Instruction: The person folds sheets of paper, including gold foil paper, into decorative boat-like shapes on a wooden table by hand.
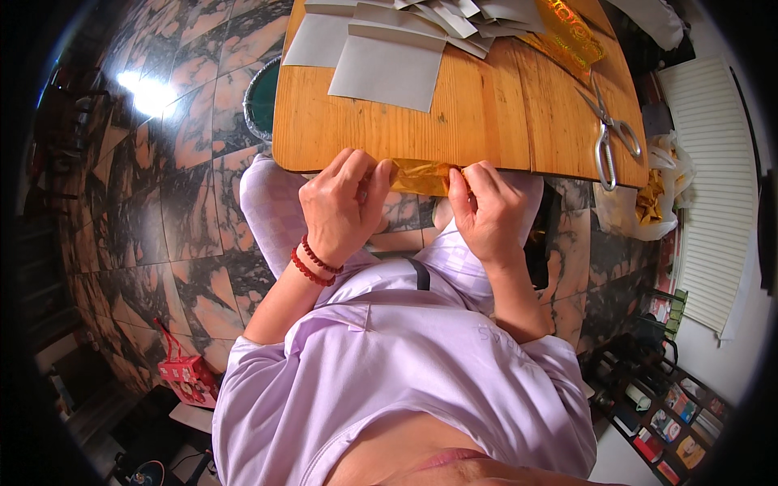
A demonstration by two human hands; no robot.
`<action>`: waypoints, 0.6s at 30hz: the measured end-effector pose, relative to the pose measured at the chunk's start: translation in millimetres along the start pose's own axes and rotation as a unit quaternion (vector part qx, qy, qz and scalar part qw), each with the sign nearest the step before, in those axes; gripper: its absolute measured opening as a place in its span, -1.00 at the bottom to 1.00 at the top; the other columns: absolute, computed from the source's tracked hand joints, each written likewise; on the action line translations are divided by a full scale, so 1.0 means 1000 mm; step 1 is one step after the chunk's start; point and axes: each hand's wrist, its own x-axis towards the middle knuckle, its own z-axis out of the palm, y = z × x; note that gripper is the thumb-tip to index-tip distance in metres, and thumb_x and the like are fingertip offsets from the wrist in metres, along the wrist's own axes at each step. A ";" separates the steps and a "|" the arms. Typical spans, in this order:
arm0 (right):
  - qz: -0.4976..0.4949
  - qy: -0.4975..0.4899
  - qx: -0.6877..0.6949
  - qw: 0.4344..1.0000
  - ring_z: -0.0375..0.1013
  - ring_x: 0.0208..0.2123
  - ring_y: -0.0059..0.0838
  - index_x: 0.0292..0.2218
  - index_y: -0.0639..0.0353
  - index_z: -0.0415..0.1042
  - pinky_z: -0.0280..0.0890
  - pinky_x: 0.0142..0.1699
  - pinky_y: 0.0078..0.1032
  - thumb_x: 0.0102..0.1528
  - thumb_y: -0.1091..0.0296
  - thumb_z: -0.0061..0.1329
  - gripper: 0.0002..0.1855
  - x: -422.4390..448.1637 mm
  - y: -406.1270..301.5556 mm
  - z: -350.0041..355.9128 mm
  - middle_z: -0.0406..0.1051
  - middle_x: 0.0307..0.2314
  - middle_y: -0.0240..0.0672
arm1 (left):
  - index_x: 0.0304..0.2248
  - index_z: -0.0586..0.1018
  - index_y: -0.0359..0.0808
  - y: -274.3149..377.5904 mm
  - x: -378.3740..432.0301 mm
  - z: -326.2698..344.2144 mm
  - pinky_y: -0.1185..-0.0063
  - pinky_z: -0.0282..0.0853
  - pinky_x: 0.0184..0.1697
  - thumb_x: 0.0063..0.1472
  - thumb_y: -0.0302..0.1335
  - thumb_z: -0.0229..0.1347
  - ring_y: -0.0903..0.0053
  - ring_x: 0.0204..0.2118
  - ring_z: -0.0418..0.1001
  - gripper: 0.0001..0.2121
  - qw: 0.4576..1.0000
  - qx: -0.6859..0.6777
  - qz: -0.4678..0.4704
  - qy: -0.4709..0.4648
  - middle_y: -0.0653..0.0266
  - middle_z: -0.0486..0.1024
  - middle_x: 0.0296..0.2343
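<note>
A strip of shiny gold foil paper (423, 177) is stretched between my two hands at the near edge of the wooden table (401, 136). My left hand (343, 197) grips its left end, with two red bead bracelets (313, 264) around the wrist. The right end is pinched in my right hand (486, 206). Beyond them, folded grey-white paper sheets (389, 67) lie on the table, with a loose heap of similar pieces (453, 21) behind. Metal scissors (606, 130) rest with blades apart near the table's right edge, just below a patterned gold foil sheet (568, 39).
A green, plastic-lined bin (261, 100) stands by the table's left side. At the right hangs or stands a white plastic bag (659, 222) with gold foil inside, near a radiator (708, 182). A red gift bag (187, 376) is at lower left, on marble-patterned flooring.
</note>
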 end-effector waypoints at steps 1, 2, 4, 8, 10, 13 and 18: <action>-0.032 -0.001 -0.016 0.999 0.44 -0.62 -0.19 -0.46 0.15 0.40 0.30 -0.51 -0.34 0.27 0.41 0.20 -0.72 0.000 0.000 0.000 0.40 -0.58 -0.27 | -0.47 0.53 -0.27 -0.002 0.000 0.001 0.44 0.34 -0.55 0.38 -0.41 0.27 0.29 -0.64 0.45 -0.74 1.000 0.008 -0.003 0.002 0.23 0.43 -0.58; -0.032 -0.001 -0.016 0.999 0.44 -0.62 -0.19 -0.46 0.15 0.40 0.30 -0.51 -0.34 0.27 0.41 0.20 -0.72 0.000 0.000 0.000 0.40 -0.58 -0.27 | -0.47 0.53 -0.27 -0.002 0.001 0.002 0.44 0.34 -0.55 0.38 -0.41 0.27 0.29 -0.64 0.45 -0.74 1.000 0.007 -0.003 0.003 0.23 0.43 -0.58; -0.023 0.019 -0.002 1.000 0.44 -0.62 -0.18 -0.47 0.16 0.37 0.31 -0.50 -0.32 0.26 0.45 0.19 -0.71 -0.001 0.000 0.000 0.37 -0.60 -0.27 | -0.49 0.50 -0.27 -0.001 0.002 0.005 0.43 0.33 -0.56 0.38 -0.40 0.27 0.28 -0.64 0.45 -0.71 1.000 -0.013 0.003 0.005 0.23 0.42 -0.60; -0.002 0.041 0.006 0.999 0.44 -0.62 -0.17 -0.47 0.18 0.34 0.31 -0.50 -0.31 0.25 0.46 0.19 -0.71 -0.001 0.006 -0.003 0.34 -0.60 -0.25 | -0.48 0.50 -0.27 -0.001 -0.006 0.016 0.39 0.32 -0.58 0.38 -0.41 0.26 0.25 -0.63 0.46 -0.73 0.997 0.018 0.070 0.018 0.21 0.44 -0.59; -0.025 0.032 0.000 0.999 0.43 -0.62 -0.18 -0.47 0.18 0.34 0.30 -0.51 -0.31 0.25 0.46 0.19 -0.70 0.001 0.008 -0.007 0.34 -0.60 -0.24 | -0.48 0.50 -0.27 0.000 -0.008 0.014 0.39 0.32 -0.57 0.38 -0.42 0.26 0.25 -0.63 0.46 -0.73 0.999 0.004 0.054 0.003 0.20 0.45 -0.59; -0.043 0.018 0.012 0.999 0.39 -0.64 -0.19 -0.48 0.19 0.33 0.27 -0.52 -0.31 0.24 0.47 0.20 -0.69 -0.005 0.011 -0.004 0.33 -0.61 -0.24 | -0.48 0.51 -0.27 0.000 -0.006 0.011 0.39 0.33 -0.57 0.38 -0.43 0.25 0.25 -0.62 0.47 -0.74 0.999 -0.029 0.017 -0.019 0.20 0.45 -0.59; 0.033 0.044 0.074 0.996 0.31 -0.67 -0.22 -0.50 0.19 0.30 0.20 -0.54 -0.34 0.24 0.52 0.18 -0.67 -0.012 0.008 -0.001 0.29 -0.63 -0.24 | -0.48 0.51 -0.27 0.004 -0.005 0.019 0.38 0.32 -0.57 0.38 -0.44 0.24 0.24 -0.62 0.48 -0.74 1.000 0.002 0.028 -0.009 0.20 0.45 -0.59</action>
